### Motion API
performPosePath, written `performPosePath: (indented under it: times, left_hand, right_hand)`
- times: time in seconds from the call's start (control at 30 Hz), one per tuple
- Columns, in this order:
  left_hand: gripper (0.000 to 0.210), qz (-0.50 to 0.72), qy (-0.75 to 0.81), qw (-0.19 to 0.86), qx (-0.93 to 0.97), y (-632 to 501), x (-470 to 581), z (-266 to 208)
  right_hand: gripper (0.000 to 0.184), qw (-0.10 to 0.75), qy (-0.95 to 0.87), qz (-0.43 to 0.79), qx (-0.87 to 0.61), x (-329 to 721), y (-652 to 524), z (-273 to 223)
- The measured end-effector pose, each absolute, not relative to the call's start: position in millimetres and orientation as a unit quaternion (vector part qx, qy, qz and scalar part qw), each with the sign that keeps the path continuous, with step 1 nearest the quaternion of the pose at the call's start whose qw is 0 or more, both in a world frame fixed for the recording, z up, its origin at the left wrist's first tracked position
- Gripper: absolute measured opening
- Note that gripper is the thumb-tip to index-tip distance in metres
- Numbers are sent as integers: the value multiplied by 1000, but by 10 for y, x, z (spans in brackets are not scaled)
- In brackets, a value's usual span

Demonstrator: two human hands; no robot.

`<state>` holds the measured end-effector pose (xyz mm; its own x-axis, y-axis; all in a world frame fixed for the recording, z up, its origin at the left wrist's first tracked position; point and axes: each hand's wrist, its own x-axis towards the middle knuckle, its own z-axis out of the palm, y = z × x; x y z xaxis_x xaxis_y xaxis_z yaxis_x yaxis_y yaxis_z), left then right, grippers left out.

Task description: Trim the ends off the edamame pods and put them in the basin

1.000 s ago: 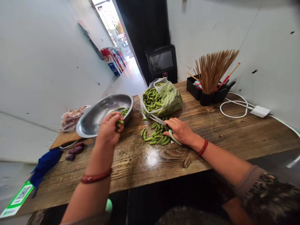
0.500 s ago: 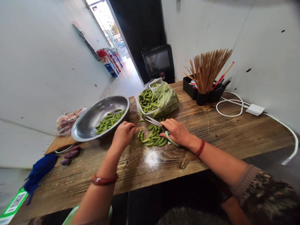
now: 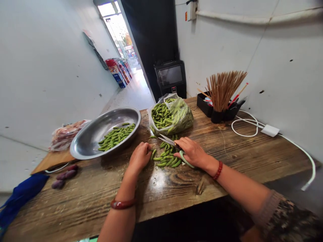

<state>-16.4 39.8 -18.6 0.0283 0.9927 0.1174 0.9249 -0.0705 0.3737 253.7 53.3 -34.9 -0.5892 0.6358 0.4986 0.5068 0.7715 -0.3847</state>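
My right hand [image 3: 193, 153] grips a pair of scissors [image 3: 168, 141] with pale green handles, its blades slightly apart and pointing left above a loose pile of edamame pods [image 3: 168, 158]. My left hand [image 3: 140, 157] is closed at the left edge of that pile, with a pod [image 3: 153, 154] at its fingertips. Behind the pile stands an open plastic bag [image 3: 185, 119] full of pods. To the left, a tilted steel basin [image 3: 85, 143] holds more edamame on its right side.
Black holders [image 3: 217, 117] with many wooden skewers [image 3: 224, 89] stand at the back right, beside a white cable [image 3: 297, 148]. Several purple tubers [image 3: 67, 174], a blue cloth [image 3: 25, 191] and a bagged pinkish food [image 3: 67, 134] on a board [image 3: 54, 159] lie at left.
My left hand has moved from beside the basin to the pods at the pile's left edge. My right hand still grips the scissors over the pile. The camera view has shifted somewhat.
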Motion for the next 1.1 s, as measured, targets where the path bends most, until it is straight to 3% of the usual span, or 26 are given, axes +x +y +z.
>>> performPosePath:
  times: [0.2, 0.33, 1.1]
  left_hand:
    - [18, 442, 595, 326, 586, 295, 1, -98]
    - [24, 497, 531, 441, 525, 192, 201, -2]
    - [9, 496, 494, 460, 546, 133, 433, 27]
  right_hand:
    - [46, 336, -888, 115, -294, 2522, 521, -336]
    - [53, 333, -891, 140, -274, 2513, 500, -312]
    - [47, 330, -901, 134, -249, 2509, 485, -332]
